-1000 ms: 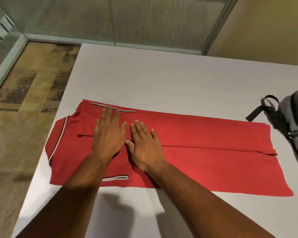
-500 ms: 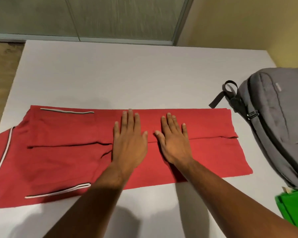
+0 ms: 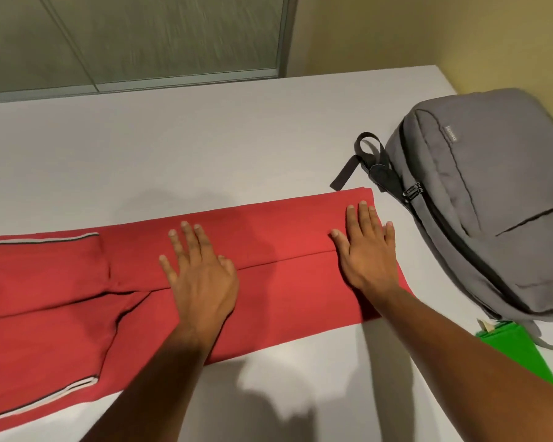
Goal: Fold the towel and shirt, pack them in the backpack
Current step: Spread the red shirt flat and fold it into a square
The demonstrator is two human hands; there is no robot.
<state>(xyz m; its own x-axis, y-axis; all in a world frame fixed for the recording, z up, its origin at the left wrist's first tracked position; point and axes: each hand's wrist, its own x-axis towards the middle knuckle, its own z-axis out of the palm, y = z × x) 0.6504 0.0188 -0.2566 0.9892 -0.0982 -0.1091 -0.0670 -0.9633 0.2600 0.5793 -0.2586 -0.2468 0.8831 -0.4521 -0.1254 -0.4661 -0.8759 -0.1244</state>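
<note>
A red shirt (image 3: 284,301) with white-trimmed sleeves lies on the white table (image 3: 205,148), folded lengthwise into a long strip. My left hand (image 3: 201,272) rests flat on its middle, fingers spread. Flat on the shirt's right end lies my right hand (image 3: 367,250), close to the hem. A grey backpack (image 3: 492,199) lies on the table just right of the shirt, zipped shut as far as I can see. A green towel (image 3: 521,349) pokes out from under the backpack's near corner, mostly hidden.
The table's far edge meets a glass partition (image 3: 160,36) and a yellow wall (image 3: 428,33). The backpack's black top handle (image 3: 361,157) lies near the shirt's far right corner.
Both hands have slid to the right along the shirt, flat on the cloth, and have spread apart. The view has swung right, so the backpack and green towel show more.
</note>
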